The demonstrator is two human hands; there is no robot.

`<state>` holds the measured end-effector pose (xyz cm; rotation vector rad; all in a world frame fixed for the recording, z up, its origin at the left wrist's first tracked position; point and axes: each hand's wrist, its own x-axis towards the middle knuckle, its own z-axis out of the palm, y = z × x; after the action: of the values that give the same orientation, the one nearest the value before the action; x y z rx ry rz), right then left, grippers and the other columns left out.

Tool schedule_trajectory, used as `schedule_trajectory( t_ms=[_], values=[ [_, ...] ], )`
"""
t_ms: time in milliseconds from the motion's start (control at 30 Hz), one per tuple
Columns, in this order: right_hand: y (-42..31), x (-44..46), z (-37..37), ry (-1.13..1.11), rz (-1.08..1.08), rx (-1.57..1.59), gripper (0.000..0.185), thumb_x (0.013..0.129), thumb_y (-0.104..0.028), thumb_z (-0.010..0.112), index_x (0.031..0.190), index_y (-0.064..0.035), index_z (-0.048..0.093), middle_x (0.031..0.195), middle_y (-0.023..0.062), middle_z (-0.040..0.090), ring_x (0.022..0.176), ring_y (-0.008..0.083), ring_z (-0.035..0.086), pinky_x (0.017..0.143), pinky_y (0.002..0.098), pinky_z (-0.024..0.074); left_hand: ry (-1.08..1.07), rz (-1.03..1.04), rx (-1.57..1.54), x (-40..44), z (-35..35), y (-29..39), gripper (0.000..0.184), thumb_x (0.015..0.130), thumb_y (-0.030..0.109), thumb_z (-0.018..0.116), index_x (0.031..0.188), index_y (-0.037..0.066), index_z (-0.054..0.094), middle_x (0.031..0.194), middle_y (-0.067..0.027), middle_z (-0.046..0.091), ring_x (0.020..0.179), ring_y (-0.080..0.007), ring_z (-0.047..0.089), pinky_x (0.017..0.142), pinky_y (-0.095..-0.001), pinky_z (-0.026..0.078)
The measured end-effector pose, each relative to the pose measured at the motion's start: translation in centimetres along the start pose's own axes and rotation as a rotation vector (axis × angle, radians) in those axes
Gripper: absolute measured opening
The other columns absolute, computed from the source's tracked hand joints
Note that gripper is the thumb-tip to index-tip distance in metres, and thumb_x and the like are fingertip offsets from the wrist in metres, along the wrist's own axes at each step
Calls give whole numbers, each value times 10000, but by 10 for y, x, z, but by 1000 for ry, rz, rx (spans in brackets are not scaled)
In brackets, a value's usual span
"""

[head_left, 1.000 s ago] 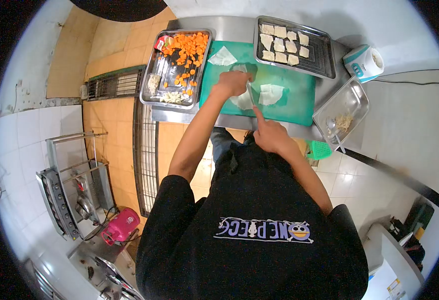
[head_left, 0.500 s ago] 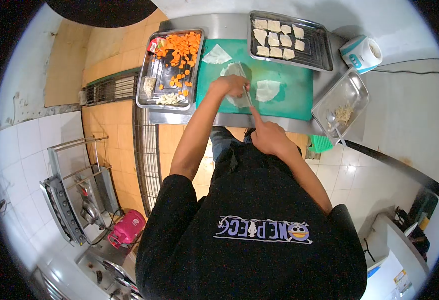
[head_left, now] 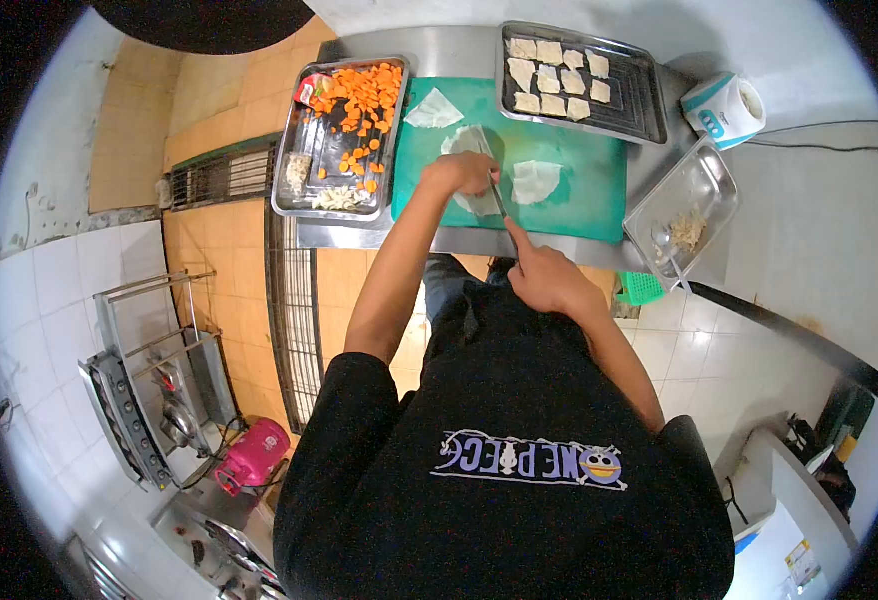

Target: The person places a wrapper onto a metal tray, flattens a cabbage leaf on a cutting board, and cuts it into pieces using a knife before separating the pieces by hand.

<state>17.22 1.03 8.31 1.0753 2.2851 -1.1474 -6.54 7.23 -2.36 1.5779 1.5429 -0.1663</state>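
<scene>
A thin pale dough sheet (head_left: 471, 142) lies on the green cutting board (head_left: 599, 190). My left hand (head_left: 462, 173) presses down on this sheet, its fingers bent together and partly hidden. In my right hand (head_left: 551, 278) is a knife (head_left: 500, 203), gripped by the handle with the index finger along it. The blade points away from me, its tip beside my left fingertips at the sheet's right edge. To the right rests another dough piece (head_left: 536, 183). A triangular dough piece (head_left: 435, 109) lies at the board's upper left.
Left of the board, a metal tray (head_left: 281, 190) holds sliced carrots (head_left: 367, 90) and pale chopped pieces (head_left: 337, 199). A dark tray (head_left: 639, 110) at the back carries several folded squares (head_left: 549, 80). On the right are a steel pan (head_left: 721, 185) with filling and spoon, and a paper roll (head_left: 724, 108).
My right hand has shifted slightly toward my body and to the right, drawing the knife back with it. My left hand stays in nearly the same place on the sheet.
</scene>
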Motion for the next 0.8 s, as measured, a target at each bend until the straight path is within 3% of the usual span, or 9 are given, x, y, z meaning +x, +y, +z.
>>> schedule_trajectory(
  t_ms=[367, 800],
  values=[
    [2, -9, 4, 15, -13, -21, 775, 930, -188, 511, 1608, -44, 165, 966, 347, 681, 928, 521, 654, 904, 579, 502, 28, -12, 48, -4, 0, 3, 449, 799, 157, 720, 1242, 222, 688, 1229, -102, 716, 1162, -315, 671, 938, -439, 536],
    [-10, -25, -17, -130, 44, 12, 759, 932, -180, 479, 1601, -26, 156, 1085, 382, 658, 1036, 528, 641, 984, 570, 481, 50, 6, 75, 11, 10, -13, 471, 792, 143, 724, 1250, 246, 686, 1208, -94, 727, 1141, -310, 687, 937, -443, 546]
  ],
)
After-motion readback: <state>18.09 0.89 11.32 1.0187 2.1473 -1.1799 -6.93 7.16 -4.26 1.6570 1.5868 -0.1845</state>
